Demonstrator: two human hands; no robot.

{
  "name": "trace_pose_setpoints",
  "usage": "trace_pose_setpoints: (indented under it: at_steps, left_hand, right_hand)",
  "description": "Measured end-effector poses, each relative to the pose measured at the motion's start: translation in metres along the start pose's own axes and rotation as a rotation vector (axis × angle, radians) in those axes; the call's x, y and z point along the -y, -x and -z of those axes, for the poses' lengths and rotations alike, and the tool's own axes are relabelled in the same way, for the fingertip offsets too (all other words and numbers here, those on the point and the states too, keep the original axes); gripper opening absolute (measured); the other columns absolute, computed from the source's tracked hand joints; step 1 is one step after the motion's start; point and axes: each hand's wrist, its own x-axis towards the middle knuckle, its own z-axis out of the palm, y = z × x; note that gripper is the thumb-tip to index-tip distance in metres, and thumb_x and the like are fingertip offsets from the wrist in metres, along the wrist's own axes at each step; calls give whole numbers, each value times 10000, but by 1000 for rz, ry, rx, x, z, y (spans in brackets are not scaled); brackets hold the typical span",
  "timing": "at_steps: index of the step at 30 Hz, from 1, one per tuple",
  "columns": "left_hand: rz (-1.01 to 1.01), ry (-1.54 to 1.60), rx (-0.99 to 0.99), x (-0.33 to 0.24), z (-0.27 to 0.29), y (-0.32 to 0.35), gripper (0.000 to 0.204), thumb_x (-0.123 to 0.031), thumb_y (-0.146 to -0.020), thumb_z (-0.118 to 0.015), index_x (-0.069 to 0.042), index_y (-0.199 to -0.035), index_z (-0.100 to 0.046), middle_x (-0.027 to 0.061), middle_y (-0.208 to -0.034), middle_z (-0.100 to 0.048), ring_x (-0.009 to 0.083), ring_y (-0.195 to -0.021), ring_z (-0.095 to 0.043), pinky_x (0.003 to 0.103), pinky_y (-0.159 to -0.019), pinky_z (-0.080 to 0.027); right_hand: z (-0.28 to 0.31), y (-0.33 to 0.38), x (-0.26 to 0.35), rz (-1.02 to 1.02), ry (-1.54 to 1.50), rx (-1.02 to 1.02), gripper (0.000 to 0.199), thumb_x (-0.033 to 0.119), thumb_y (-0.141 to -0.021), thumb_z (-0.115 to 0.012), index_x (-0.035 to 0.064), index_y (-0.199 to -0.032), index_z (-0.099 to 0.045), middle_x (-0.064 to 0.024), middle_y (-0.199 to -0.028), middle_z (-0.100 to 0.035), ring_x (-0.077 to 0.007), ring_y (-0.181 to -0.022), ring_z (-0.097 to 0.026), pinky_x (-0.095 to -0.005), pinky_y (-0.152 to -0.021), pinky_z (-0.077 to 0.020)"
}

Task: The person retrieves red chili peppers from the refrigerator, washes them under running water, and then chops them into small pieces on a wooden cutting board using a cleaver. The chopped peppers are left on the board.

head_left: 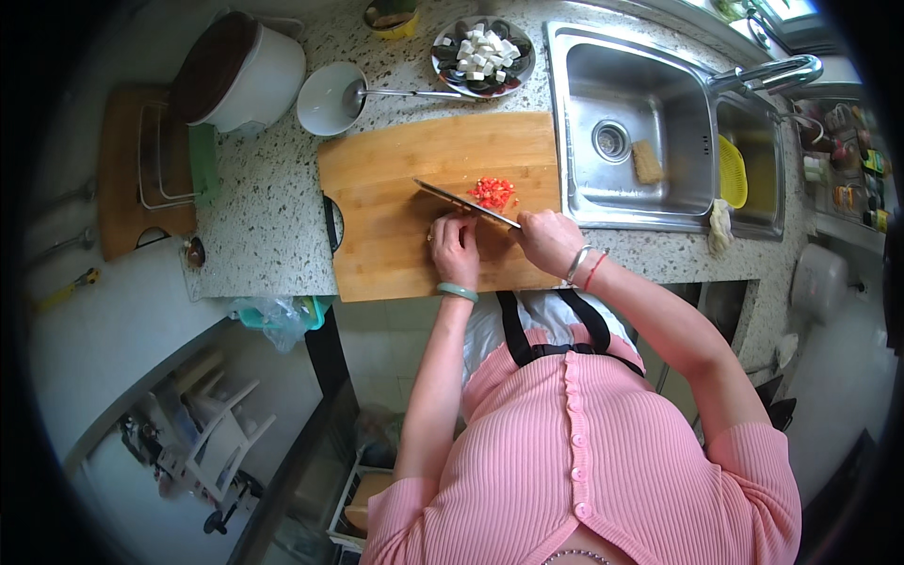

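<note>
My right hand [551, 241] is closed round the handle of a kitchen knife [450, 196]. The blade slants up and to the left across a wooden cutting board [377, 188]. Just beyond the blade lies a small pile of chopped red pepper [492, 192], with some loose bits beside it. My left hand [455, 247] rests on the board on the near side of the blade. Its fingers are curled and pressed together close to the knife, and whatever they hold, if anything, is hidden under them.
Behind the board stand a white bowl [325, 111] with a spoon [414, 93] and a plate of dark slices and white cubes [485, 55]. To the right is a steel sink [650, 212] with a sponge [647, 162]. A white lidded container [273, 80] stands at the back left.
</note>
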Motion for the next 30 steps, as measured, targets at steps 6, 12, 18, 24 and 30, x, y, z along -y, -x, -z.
trace_pose_setpoints:
  at_steps: [6, 12, 18, 24, 30]
  left_hand:
    - [180, 129, -52, -4, 1, 5, 116, -51, -817, -701, -33, -837, -588, 120, -875, -591, 297, -830, -581, 395, -734, -481]
    - [15, -51, -106, 2, -2, 6, 140, -45, -793, -724, -33, -815, -586, 99, -859, -590, 272, -797, -586, 370, -694, -480]
    - [61, -15, -77, -1, -2, 7, 114, -43, -792, -705, -43, -803, -591, 105, -879, -590, 295, -843, -583, 394, -741, -474]
    - [73, 22, -37, 1, -1, 4, 90, -7, -792, -678, -27, -805, -592, 115, -874, -591, 298, -839, -586, 394, -740, -479]
    - [226, 157, -29, -15, 19, -4, 107, -8, -866, -636, -12, -971, -653, 119, -924, -638, 241, -798, -636, 329, -713, -517]
  right_hand:
    - [4, 12, 0, -19, -67, -15, 284, 257, -908, -555, -7, -826, -616, -237, -726, -644, -407, -712, -649, -489, -638, -519]
    - [0, 15, 2, -39, -82, 28, 278, 247, -905, -558, -10, -823, -626, -250, -752, -649, -412, -730, -651, -492, -661, -522]
    - [2, 9, 9, -82, -103, 99, 275, 238, -901, -551, -12, -840, -647, -252, -772, -653, -411, -768, -653, -481, -692, -525]
    - [-12, 3, 2, -83, -120, 35, 288, 255, -886, -568, -13, -830, -660, -245, -783, -656, -411, -772, -651, -479, -701, -525]
    - [-20, 15, -6, -49, -270, -73, 316, 256, -876, -599, -41, -779, -648, -269, -733, -629, -432, -725, -634, -501, -676, -510]
